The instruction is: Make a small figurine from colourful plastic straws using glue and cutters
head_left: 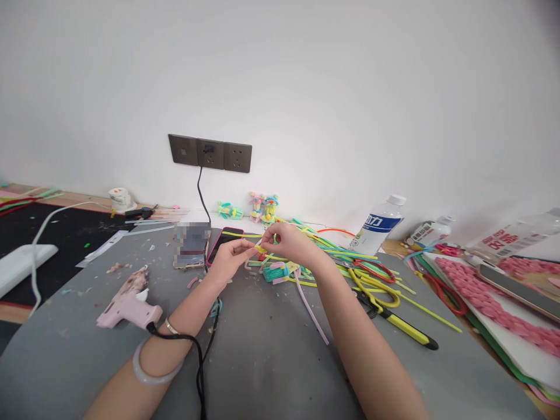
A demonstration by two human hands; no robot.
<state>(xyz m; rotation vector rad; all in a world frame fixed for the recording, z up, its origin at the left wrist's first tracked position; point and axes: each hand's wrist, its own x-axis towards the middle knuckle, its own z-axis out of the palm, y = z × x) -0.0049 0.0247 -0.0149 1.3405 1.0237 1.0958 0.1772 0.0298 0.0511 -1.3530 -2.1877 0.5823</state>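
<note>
My left hand [231,255] and my right hand [289,242] meet above the grey mat [271,361], both pinched on a small yellow strip piece [261,248] between them. A long yellow strip [236,234] runs leftwards from the pinch. Just below the hands lies a small bundle of teal, pink and yellow strip pieces [277,272]. A pink strip [311,309] trails toward me from it. My left wrist wears a clear bangle [151,373] and a thin bracelet.
A pink glue gun [129,303] lies at left, its black cord running to wall sockets [210,153]. Two phones [192,245] sit behind my hands. Yellow scissors [376,289], a yellow utility knife [406,328], coloured strips, water bottles [380,224] and a board of pink pieces [490,303] fill the right.
</note>
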